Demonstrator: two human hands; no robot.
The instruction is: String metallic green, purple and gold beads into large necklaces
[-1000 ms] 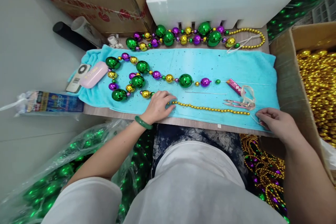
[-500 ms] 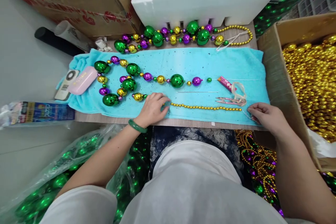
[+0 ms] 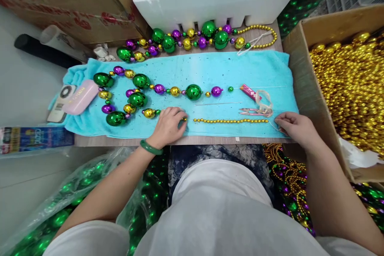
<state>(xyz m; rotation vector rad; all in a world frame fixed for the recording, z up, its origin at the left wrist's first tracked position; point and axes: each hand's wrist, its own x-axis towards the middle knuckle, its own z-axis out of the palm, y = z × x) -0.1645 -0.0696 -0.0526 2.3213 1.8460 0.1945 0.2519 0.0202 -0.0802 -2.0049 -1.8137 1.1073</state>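
Two hands (left [image 3: 168, 126], right [image 3: 295, 128]) flank one gold bead strand [image 3: 231, 121].

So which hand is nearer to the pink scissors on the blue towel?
Right. The right hand lies just right of the pink scissors, at the towel's near edge. The left hand is farther left, at the gold bead string's other end.
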